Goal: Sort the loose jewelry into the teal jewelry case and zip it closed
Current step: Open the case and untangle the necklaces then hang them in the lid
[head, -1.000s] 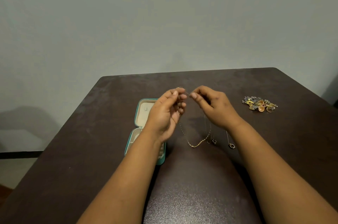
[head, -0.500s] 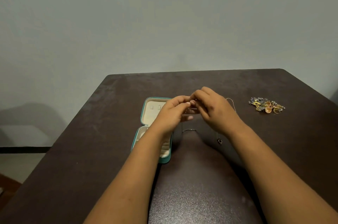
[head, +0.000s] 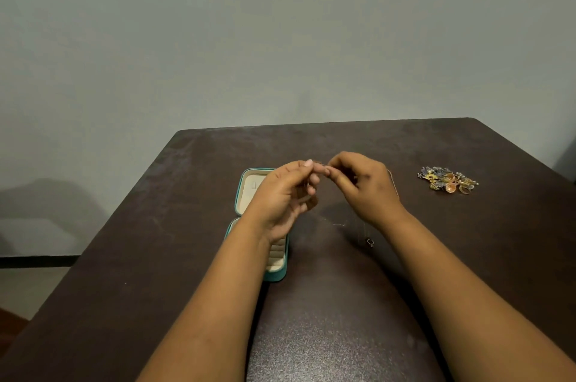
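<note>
Since a second ago we lowered both hands: left [head: 282, 194] and right [head: 363, 187] pinch the chain [head: 393, 183] (pendant [head: 370, 241] dangling) beside the open case [head: 238, 194].

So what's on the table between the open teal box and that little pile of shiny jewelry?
In the head view, both hands, left hand and right hand, pinch a thin chain between the open teal jewelry case and the gold-and-blue jewelry pile; its small pendant dangles below.
</note>
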